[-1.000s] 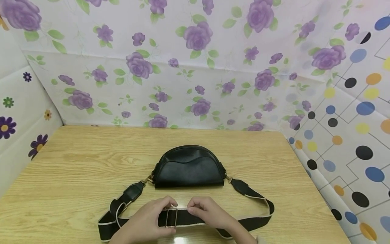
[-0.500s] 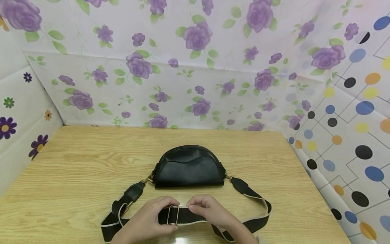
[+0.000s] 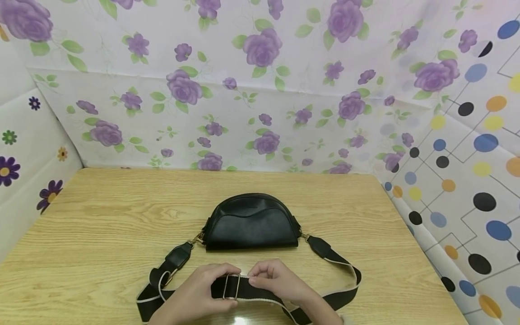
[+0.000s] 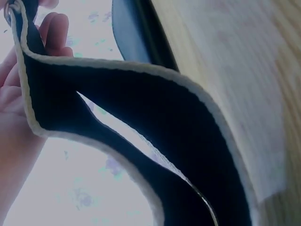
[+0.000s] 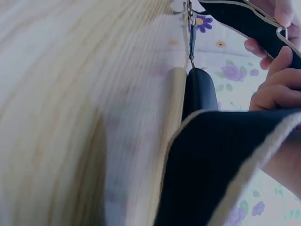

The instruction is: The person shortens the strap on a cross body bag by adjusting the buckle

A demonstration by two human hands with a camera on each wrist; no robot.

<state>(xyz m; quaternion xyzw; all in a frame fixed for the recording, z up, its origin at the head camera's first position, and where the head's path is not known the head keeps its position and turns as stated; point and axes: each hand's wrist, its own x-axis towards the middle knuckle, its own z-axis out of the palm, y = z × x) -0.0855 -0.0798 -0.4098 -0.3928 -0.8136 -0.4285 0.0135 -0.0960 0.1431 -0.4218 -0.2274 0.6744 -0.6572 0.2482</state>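
Note:
A black half-moon handbag (image 3: pixel 252 225) stands on the wooden table, its wide black strap (image 3: pixel 260 289) with white edging looped in front of it. My left hand (image 3: pixel 199 289) grips the strap at a gold-coloured slide buckle (image 3: pixel 232 286), thumb below and fingers above. Just to the right, my right hand (image 3: pixel 280 282) pinches the strap's upper edge between thumb and fingers. In the left wrist view the strap (image 4: pixel 141 89) curves broadly in the foreground. The right wrist view shows the strap (image 5: pixel 211 160) close up, with the left-hand fingers (image 5: pixel 283 14) on its far part.
Gold clasps (image 3: pixel 198 238) join the strap ends to the bag. A leather strap tab (image 3: pixel 178 256) and a twisted loop lie at the left; another tab (image 3: pixel 319 247) lies at the right. Flowered cloth (image 3: pixel 227 113) hangs behind the table (image 3: pixel 122 203), and dotted cloth (image 3: pixel 459 203) at the right.
Both hands keep their hold near the buckle, which has shifted slightly right. The strap's right loop has drawn inward a little, and its lower part below the right hand has moved. The bag stays put.

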